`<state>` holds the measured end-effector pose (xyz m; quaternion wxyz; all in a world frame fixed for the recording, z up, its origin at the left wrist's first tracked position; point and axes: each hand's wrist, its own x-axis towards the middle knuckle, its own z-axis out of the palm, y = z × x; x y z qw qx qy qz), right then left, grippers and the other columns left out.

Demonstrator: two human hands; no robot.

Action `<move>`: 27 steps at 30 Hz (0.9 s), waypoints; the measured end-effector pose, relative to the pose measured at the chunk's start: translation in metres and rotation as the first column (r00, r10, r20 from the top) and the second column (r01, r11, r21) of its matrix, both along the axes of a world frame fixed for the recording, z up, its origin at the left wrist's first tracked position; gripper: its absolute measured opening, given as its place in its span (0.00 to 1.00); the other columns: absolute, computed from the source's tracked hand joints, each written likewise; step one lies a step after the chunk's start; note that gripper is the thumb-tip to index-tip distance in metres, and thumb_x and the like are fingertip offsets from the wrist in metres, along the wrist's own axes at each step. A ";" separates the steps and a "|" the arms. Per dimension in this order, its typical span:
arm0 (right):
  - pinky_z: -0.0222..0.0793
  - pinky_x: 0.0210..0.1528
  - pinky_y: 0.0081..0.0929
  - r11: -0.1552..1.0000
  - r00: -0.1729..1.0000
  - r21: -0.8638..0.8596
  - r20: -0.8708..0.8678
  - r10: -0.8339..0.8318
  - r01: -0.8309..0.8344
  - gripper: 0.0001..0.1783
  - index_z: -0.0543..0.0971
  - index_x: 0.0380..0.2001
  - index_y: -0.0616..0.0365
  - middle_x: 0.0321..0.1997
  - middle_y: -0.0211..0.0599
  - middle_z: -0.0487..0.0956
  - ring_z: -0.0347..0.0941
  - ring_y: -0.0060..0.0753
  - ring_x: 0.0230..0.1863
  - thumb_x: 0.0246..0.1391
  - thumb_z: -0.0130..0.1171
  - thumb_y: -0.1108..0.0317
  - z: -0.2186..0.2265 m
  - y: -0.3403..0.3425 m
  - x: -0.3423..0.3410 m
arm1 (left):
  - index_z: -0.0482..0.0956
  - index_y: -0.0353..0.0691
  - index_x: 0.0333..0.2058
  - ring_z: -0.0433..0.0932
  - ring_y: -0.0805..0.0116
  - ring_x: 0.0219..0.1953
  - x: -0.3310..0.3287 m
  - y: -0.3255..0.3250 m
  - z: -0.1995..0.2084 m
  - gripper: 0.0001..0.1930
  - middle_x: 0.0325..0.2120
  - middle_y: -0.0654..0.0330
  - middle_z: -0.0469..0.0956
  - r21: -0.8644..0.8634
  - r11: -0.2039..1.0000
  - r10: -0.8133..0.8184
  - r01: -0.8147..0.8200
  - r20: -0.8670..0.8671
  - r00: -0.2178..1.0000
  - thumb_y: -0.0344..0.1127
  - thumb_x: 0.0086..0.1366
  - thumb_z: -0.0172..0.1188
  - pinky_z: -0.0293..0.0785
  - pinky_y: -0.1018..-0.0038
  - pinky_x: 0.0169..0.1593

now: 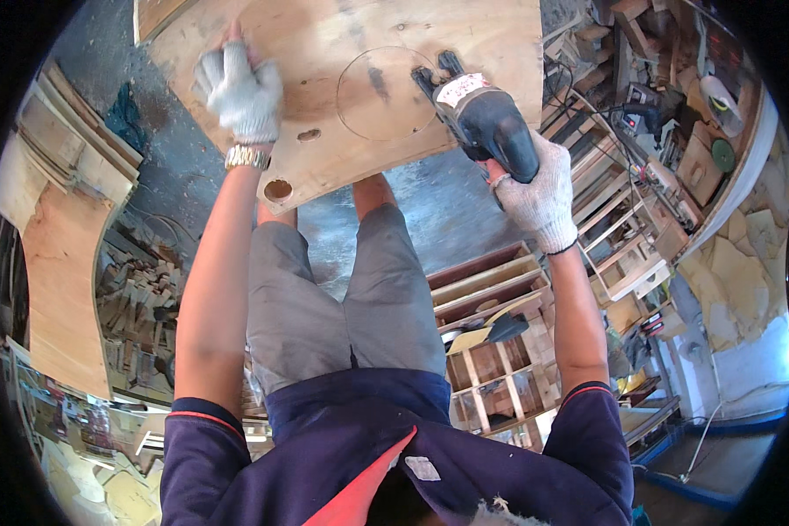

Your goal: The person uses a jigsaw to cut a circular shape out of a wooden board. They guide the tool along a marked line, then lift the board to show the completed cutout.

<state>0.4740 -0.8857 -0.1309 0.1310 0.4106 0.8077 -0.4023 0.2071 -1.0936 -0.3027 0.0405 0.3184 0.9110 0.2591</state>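
A plywood board (316, 44) lies in front of my legs, marked with a drawn circle (351, 96). Near its lower left corner are a round hole (278, 189) and a small oval slot (309, 135). My right hand (542, 195), in a white knit glove, is wrapped round the handle of a black jigsaw (500, 131). The front of the jigsaw rests over the right side of the circle; its blade is hidden. My left hand (241, 95), gloved and with bare fingertips, presses on the board's left part with its fingers stretched away from me.
Wood scraps (136, 294) and a curved plywood sheet (66, 272) lie at left. At right are a slatted wooden frame (618, 232), cables, another power tool (644, 116) and a grinder-like tool with a green disc (723, 155). A wooden shelf unit (491, 377) stands near my right leg.
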 end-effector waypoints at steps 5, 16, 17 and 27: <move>0.75 0.36 0.41 0.998 0.997 0.011 0.046 0.057 -0.057 0.17 0.83 0.37 0.62 0.26 0.52 0.81 0.81 0.57 0.29 0.41 0.70 0.67 0.000 0.006 -0.001 | 0.79 0.48 0.52 0.72 0.45 0.58 0.031 -0.025 -0.021 0.20 0.57 0.48 0.74 -0.043 0.998 0.040 -0.053 -0.252 0.967 0.46 0.62 0.65 0.62 0.47 0.63; 0.74 0.33 0.36 0.999 0.999 -0.003 0.030 0.037 -0.037 0.13 0.82 0.31 0.65 0.24 0.49 0.82 0.82 0.44 0.27 0.43 0.70 0.68 0.003 0.007 -0.014 | 0.76 0.41 0.48 0.65 0.45 0.70 0.030 -0.013 -0.030 0.20 0.66 0.45 0.70 -0.144 0.983 0.072 -0.118 -0.290 0.954 0.50 0.67 0.63 0.56 0.45 0.71; 0.74 0.33 0.36 0.999 0.999 0.004 0.027 0.045 -0.046 0.13 0.82 0.31 0.65 0.24 0.49 0.82 0.82 0.44 0.27 0.43 0.70 0.69 0.003 0.009 -0.014 | 0.76 0.40 0.49 0.66 0.45 0.70 0.030 -0.013 -0.030 0.21 0.66 0.45 0.70 -0.159 0.981 0.064 -0.114 -0.288 0.955 0.50 0.67 0.63 0.56 0.45 0.71; 0.73 0.32 0.37 0.986 0.990 0.087 0.017 0.140 -0.141 0.13 0.83 0.31 0.65 0.23 0.49 0.81 0.81 0.46 0.26 0.43 0.70 0.68 -0.004 0.016 -0.015 | 0.75 0.35 0.52 0.68 0.39 0.62 0.037 -0.007 -0.022 0.22 0.63 0.43 0.70 -0.177 0.968 0.143 -0.180 -0.201 0.969 0.42 0.62 0.60 0.62 0.45 0.64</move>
